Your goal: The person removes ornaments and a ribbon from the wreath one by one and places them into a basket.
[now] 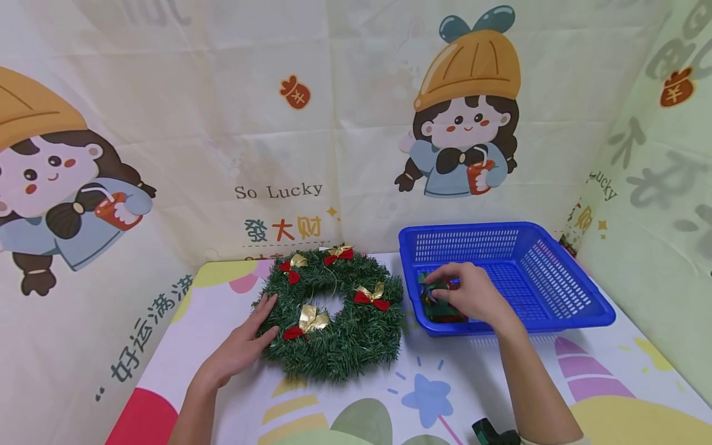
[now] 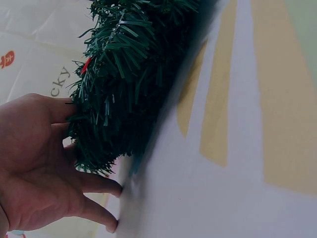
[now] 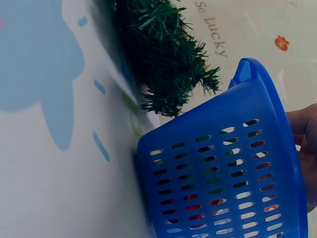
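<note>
A green wreath (image 1: 356,346) with red and gold bows (image 1: 314,318) lies flat on the table. My left hand (image 1: 241,346) rests against its left side with fingers spread, as the left wrist view also shows. Over the left end of a blue plastic basket (image 1: 556,324), my right hand (image 1: 473,293) reaches in with bent fingers. Under its fingertips are small green and red decorations (image 1: 445,312), their kind unclear. Whether the thumb and forefinger pinch one of them is hidden. Through the slots of the basket wall (image 3: 218,148), the right wrist view shows bits of red and green.
The basket stands just right of the wreath, close to the cloth backdrop (image 1: 367,154). A patterned cloth covers the table (image 1: 311,402). A dark strap-like object (image 1: 492,432) sits at my right forearm. Printed cloth walls enclose the left and right sides.
</note>
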`<action>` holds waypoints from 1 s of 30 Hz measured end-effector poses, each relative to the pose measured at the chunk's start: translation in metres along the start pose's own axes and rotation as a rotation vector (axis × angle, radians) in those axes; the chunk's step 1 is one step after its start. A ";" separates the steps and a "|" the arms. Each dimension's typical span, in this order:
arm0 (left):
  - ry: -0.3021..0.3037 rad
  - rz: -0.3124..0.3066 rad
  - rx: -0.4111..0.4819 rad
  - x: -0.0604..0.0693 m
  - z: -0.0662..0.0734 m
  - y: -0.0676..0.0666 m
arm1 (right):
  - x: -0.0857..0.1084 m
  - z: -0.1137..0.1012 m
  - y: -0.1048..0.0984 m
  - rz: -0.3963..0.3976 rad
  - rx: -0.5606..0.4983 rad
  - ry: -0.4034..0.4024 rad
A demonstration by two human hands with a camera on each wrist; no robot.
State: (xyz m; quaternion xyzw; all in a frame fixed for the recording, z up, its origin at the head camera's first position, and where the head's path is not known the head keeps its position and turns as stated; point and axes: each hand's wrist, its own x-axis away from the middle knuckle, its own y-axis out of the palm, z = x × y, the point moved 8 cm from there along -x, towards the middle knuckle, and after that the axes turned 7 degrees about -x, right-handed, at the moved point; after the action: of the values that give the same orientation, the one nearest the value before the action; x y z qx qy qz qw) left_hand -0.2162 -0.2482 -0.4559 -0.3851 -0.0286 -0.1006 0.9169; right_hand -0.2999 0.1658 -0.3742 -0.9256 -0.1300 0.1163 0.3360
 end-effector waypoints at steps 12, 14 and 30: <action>0.007 -0.011 -0.004 -0.004 0.004 0.001 | 0.008 -0.003 -0.009 0.015 -0.016 -0.030; 0.009 -0.011 -0.009 -0.004 0.004 0.001 | 0.008 -0.003 -0.010 0.021 -0.015 -0.033; 0.042 0.034 -0.081 0.001 0.002 -0.004 | 0.011 -0.015 -0.002 0.042 0.035 -0.068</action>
State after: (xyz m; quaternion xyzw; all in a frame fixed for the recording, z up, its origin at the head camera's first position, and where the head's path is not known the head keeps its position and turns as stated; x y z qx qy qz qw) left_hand -0.2160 -0.2498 -0.4511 -0.4201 0.0013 -0.0940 0.9026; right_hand -0.2857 0.1615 -0.3633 -0.9177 -0.1196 0.1568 0.3448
